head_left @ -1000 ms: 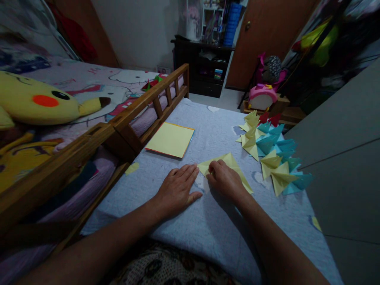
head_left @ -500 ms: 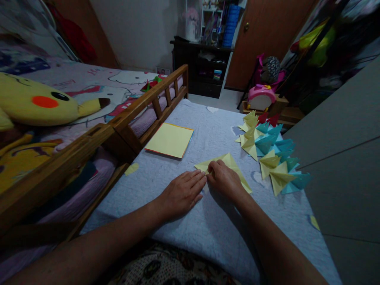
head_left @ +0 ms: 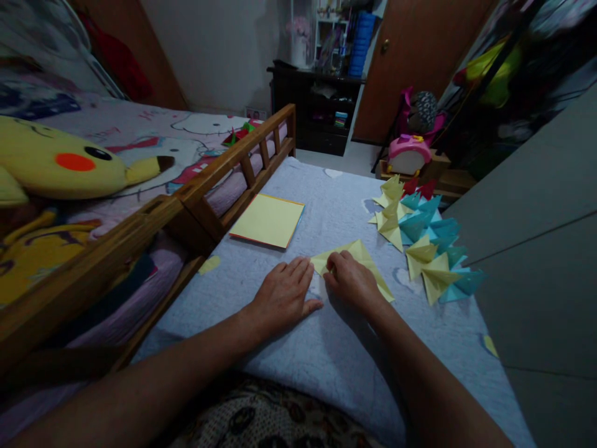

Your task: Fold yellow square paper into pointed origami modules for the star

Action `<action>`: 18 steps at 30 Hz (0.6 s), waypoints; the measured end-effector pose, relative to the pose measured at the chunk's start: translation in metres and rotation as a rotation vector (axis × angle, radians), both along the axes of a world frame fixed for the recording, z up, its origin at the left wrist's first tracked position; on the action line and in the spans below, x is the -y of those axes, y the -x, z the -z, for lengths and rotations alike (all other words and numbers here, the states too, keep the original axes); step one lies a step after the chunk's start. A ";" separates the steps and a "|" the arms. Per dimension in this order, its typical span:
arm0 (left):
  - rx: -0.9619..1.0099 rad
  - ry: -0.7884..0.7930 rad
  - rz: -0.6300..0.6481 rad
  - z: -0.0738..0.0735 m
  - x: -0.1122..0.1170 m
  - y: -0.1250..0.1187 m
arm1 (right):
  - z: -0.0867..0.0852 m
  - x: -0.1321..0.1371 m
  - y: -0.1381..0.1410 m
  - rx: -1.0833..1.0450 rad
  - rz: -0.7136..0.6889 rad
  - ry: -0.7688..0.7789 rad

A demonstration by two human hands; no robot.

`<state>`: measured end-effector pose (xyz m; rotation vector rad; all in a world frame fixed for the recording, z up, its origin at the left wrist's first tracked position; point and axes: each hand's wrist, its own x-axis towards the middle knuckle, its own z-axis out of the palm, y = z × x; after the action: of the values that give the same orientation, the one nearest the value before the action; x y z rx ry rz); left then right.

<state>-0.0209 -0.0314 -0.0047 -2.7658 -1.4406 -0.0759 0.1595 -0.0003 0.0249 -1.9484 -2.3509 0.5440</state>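
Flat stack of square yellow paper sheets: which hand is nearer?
Left. The left hand lies flat on the blue quilted cover just short of the stack; the right hand is further right, on the folded yellow paper piece.

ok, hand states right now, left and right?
Left hand: open, flat palm-down on the quilt, fingertips beside the paper.
Right hand: fingers curled on the paper; pinching or just pressing cannot be told.

The left hand [head_left: 282,295] lies flat on the blanket [head_left: 326,354], its fingertips at the edge of the folded paper [head_left: 362,252]. The right hand [head_left: 352,281] presses on this paper with bent fingers. A paper stack [head_left: 268,219] lies near on the left and folded pieces [head_left: 422,239] on the right, both apart from the hands.
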 end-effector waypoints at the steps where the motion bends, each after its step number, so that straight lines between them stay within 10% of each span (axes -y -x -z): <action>1: -0.001 -0.010 -0.014 0.000 0.001 -0.001 | 0.000 0.000 0.000 -0.001 0.001 0.001; 18: 0.123 0.075 0.192 0.007 0.000 0.004 | 0.003 0.013 -0.009 -0.038 -0.098 -0.066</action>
<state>-0.0248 -0.0317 -0.0122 -3.0029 -1.2204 -0.2023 0.1687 -0.0129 0.0217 -1.7874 -2.4192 0.4978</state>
